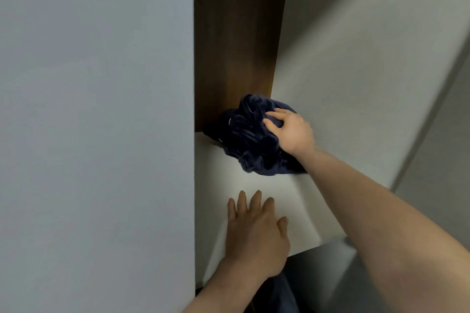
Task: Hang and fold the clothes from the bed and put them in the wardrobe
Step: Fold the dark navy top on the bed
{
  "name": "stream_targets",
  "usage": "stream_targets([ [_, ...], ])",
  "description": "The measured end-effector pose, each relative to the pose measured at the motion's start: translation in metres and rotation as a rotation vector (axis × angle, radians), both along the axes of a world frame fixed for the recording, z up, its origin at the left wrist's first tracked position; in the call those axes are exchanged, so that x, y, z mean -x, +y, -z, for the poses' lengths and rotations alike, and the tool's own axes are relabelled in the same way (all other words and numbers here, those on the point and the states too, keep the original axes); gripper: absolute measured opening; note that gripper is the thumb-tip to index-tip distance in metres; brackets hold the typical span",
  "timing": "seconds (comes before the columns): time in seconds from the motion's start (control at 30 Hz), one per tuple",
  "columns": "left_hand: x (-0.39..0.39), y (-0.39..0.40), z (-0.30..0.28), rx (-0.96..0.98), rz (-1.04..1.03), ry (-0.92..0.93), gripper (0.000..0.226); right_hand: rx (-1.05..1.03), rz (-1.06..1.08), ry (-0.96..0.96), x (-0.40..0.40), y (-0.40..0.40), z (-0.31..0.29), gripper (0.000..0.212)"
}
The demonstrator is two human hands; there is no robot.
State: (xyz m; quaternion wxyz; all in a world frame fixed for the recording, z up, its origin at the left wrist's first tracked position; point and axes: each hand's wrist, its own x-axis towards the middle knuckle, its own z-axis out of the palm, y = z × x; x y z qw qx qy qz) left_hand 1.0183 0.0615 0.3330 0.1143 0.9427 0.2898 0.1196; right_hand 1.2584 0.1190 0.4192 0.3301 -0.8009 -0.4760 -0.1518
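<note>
Dark navy garment (pixel 256 134), bunched on the white wardrobe shelf (pixel 267 190) at 12 o'clock, probably soft, light, floppy; right hand (pixel 290 132) curled on its top, best place for the grip; left hand (pixel 256 231) flat, holding nothing.

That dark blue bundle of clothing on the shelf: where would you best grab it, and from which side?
Take the dark blue bundle on its bunched top, coming from the open front right, as the right hand does. The wooden back panel and the left wall close off the other sides.
</note>
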Motion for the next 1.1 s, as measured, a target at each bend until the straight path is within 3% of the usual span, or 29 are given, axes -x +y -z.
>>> stream_targets([
  [0.3,-0.004,-0.004,0.005,-0.029,0.008,0.037,0.057,0.045,0.020,-0.050,-0.017,0.042,0.007,0.045],
  [0.47,-0.005,-0.005,0.011,-0.086,0.025,0.011,0.083,0.069,0.039,-0.071,-0.021,0.063,0.012,0.044],
  [0.73,-0.008,-0.009,0.011,-0.037,0.019,0.051,0.088,0.208,0.126,-0.065,-0.020,0.090,0.015,0.042],
  [0.87,-0.012,-0.005,0.002,0.002,-0.002,0.101,0.061,0.161,0.157,-0.032,-0.023,0.096,0.014,0.044],
  [1.1,-0.007,-0.005,0.005,-0.029,0.004,0.057,0.055,0.032,0.034,0.085,-0.017,0.061,0.004,0.053],
])
